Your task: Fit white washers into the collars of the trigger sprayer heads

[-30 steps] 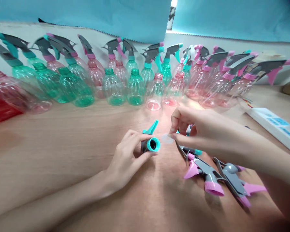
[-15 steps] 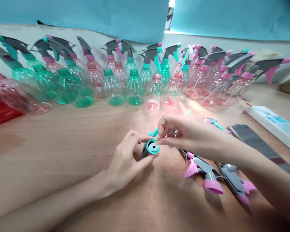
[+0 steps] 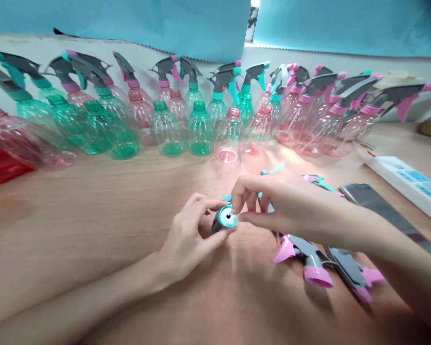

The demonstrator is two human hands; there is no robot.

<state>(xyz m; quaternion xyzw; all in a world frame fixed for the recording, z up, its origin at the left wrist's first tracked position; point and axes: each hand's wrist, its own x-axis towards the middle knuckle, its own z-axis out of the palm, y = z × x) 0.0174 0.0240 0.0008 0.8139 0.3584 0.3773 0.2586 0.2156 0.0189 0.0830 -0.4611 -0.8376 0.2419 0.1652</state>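
Observation:
Near the middle of the table, my left hand [image 3: 187, 237] holds a grey trigger sprayer head [image 3: 215, 224], its turquoise collar facing up toward me. Thumb and fingers wrap around the collar from the left. Inside the collar sits a white washer [image 3: 224, 216] with a dark hole at its centre. My right hand [image 3: 262, 199] comes in from the right, thumb and index finger pinched at the washer's right edge. Most of the sprayer's body and part of its turquoise trigger are hidden behind my hands.
Grey-and-pink sprayer heads [image 3: 311, 258] lie beneath and beside my right forearm. A phone [image 3: 384, 215] and a white device with blue buttons [image 3: 413, 179] are on the right. Green and pink bottles [image 3: 200, 132], several with sprayers fitted, line the back. A red bag [image 3: 3, 160] stands left.
The fingers of my right hand have shifted slightly down at the collar. The white washer now looks flatter and fills more of the opening. My left hand stays in place.

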